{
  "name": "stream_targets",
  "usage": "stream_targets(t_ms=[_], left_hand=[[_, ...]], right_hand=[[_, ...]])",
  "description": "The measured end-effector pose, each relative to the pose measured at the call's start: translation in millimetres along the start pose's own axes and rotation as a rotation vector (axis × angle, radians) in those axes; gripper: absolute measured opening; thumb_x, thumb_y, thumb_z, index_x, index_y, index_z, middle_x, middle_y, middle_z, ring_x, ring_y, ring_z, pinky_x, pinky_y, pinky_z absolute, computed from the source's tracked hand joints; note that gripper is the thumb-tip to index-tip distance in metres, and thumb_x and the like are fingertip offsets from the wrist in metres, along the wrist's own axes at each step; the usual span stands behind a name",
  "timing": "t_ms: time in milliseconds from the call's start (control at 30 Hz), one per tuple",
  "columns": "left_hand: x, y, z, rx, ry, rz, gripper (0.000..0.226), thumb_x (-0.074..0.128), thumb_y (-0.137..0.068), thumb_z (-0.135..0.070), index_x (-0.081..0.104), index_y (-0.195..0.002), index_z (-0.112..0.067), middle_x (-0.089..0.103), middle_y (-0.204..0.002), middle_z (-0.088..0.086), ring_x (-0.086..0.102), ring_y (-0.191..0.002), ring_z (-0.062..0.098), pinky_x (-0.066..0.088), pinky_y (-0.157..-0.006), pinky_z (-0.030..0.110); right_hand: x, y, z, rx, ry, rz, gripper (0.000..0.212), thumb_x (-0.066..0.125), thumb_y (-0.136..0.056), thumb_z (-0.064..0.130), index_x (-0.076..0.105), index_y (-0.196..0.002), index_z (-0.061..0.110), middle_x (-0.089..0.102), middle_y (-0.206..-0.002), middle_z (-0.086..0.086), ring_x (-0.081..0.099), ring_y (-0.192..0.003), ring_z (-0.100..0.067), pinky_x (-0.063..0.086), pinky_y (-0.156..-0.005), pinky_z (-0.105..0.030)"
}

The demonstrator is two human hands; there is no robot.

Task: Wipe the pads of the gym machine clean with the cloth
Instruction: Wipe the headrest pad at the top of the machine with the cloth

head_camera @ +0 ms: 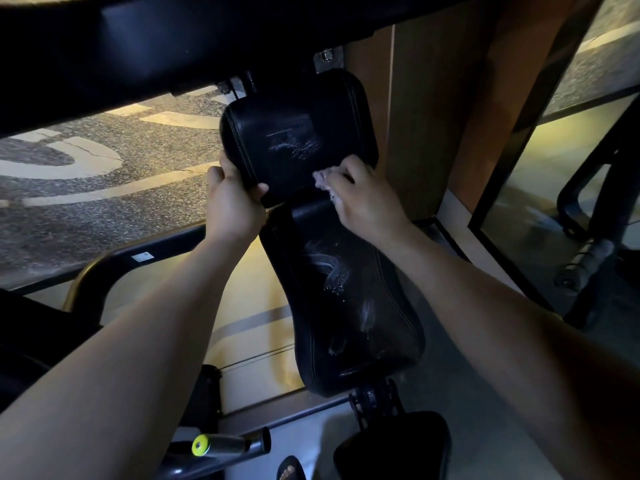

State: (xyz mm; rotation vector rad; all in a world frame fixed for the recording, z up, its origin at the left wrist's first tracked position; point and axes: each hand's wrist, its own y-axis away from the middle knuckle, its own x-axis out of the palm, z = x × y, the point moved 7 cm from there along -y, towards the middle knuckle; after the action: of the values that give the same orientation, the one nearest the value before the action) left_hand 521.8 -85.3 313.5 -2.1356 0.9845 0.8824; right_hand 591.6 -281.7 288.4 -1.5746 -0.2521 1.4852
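Foot: a sandalled foot [290, 471] shows at the bottom edge, nearest the camera.
Seat pad: a black pad [391, 445] sits at the bottom of the view, below the long pad; its surface is too dark to read.
Adjustment lever: a dark lever with a yellow-green end cap [202, 445] lies left of the seat pad.
Back pad: a long black upholstered pad [349, 306] runs up the middle of the view, with pale stitching along its edges. White smears and small droplets mark its upper and middle surface.
Left hand [232, 199]: fingers are wrapped around the lower left corner of the head pad, thumb on its front face; a closed grip on the pad edge.
Right hand [360, 199]: closed over the cloth, pressing it at the seam where the head pad meets the back pad.
Cloth [322, 180]: small, pale, bunched; only a crumpled edge shows to the left of the right hand's fingers, touching the lower edge of the head pad.
Head pad [298, 133]: black, squarish, stitched, mounted above the back pad. A patch of white streaks marks its centre.
Frame: a black machine beam [138, 46] crosses the top of the view.
Floor: speckled grey with pale markings [104, 161], visible far left.
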Motion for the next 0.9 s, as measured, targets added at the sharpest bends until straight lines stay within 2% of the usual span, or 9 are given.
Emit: stream_targets(t_ms=[133,233,300,400,467,600,667,767,900], left_hand=[[-0.1,-2.1,0.8,0.001,0.021,-0.015,0.078,0.060,-0.096,-0.016,0.013,-0.158,-0.017,0.038,-0.134,0.013,0.050,-0.119,0.039,0.041,-0.100,0.036],[0.8,-1.8,1.6,0.003,0.021,-0.015,0.077,0.059,-0.096,-0.016,0.014,-0.158,-0.017,0.038,-0.133,0.013,0.049,-0.118,0.039,0.042,-0.100,0.039],[1.2,-1.7,2.2,-0.006,0.016,-0.012,0.078,0.060,-0.096,-0.017,0.012,-0.158,-0.016,0.038,-0.134,0.013,0.049,-0.119,0.040,0.042,-0.101,0.041],[1.7,-2.2,2.9,0.001,0.014,-0.013,0.078,0.059,-0.096,-0.017,0.013,-0.158,-0.015,0.038,-0.134,0.013,0.049,-0.118,0.040,0.041,-0.098,0.040],[1.5,-2.8,3.3,-0.003,0.006,-0.012,0.078,0.060,-0.095,-0.017,0.013,-0.158,-0.013,0.038,-0.135,0.014,0.049,-0.118,0.040,0.042,-0.101,0.042],[0.4,-2.0,3.0,-0.009,0.008,-0.002,0.078,0.060,-0.095,-0.019,0.014,-0.157,-0.014,0.038,-0.136,0.014,0.051,-0.117,0.042,0.045,-0.103,0.048],[0.6,-1.6,3.9,-0.014,0.004,-0.004,0.078,0.060,-0.095,-0.019,0.014,-0.157,-0.015,0.038,-0.136,0.014,0.052,-0.116,0.042,0.045,-0.102,0.050],[1.0,-2.2,3.3,-0.019,-0.001,-0.007,0.077,0.061,-0.095,-0.019,0.016,-0.157,-0.012,0.038,-0.137,0.014,0.052,-0.116,0.042,0.045,-0.102,0.046],[1.4,-2.6,3.4,-0.015,0.011,-0.009,0.076,0.060,-0.096,-0.017,0.016,-0.157,-0.012,0.037,-0.139,0.014,0.051,-0.118,0.041,0.044,-0.103,0.044]], right_hand=[[-34.5,-38.9,-20.3,0.127,0.048,-0.166,0.021,0.044,-0.098,0.013,0.061,-0.102,0.003,0.054,-0.099,-0.019,0.054,-0.074,-0.029,0.049,-0.057,-0.042],[-29.3,-41.5,-20.2,0.185,0.032,-0.221,0.018,0.050,-0.097,0.009,0.064,-0.105,0.001,0.055,-0.101,-0.019,0.056,-0.079,-0.029,0.050,-0.063,-0.039],[-7.8,-24.0,-4.6,0.072,-0.018,-0.121,0.020,0.048,-0.099,0.008,0.062,-0.111,0.001,0.055,-0.105,-0.018,0.059,-0.088,-0.029,0.054,-0.072,-0.041],[5.8,-5.0,8.9,-0.082,-0.004,0.048,0.021,0.053,-0.097,0.007,0.060,-0.116,0.002,0.055,-0.107,-0.018,0.059,-0.093,-0.032,0.056,-0.065,-0.040],[-5.7,-21.5,-0.5,-0.053,0.021,0.039,0.023,0.052,-0.098,0.011,0.060,-0.118,0.003,0.055,-0.108,-0.018,0.060,-0.090,-0.032,0.056,-0.064,-0.040],[-36.4,-58.1,-23.2,0.130,0.095,-0.136,0.021,0.050,-0.094,0.009,0.061,-0.111,0.004,0.054,-0.104,-0.019,0.054,-0.076,-0.031,0.050,-0.055,-0.043],[-29.9,-52.5,-15.4,0.145,0.072,-0.150,0.022,0.048,-0.096,0.009,0.059,-0.115,0.003,0.054,-0.108,-0.020,0.057,-0.082,-0.031,0.053,-0.061,-0.042],[2.9,-18.0,11.6,-0.010,0.003,-0.019,0.025,0.040,-0.103,0.018,0.053,-0.116,0.001,0.056,-0.119,-0.017,0.062,-0.105,-0.028,0.058,-0.077,-0.045],[1.0,-10.8,13.4,-0.044,0.013,0.061,0.025,0.052,-0.099,0.011,0.058,-0.121,0.002,0.054,-0.107,-0.018,0.059,-0.090,-0.033,0.055,-0.059,-0.040]])
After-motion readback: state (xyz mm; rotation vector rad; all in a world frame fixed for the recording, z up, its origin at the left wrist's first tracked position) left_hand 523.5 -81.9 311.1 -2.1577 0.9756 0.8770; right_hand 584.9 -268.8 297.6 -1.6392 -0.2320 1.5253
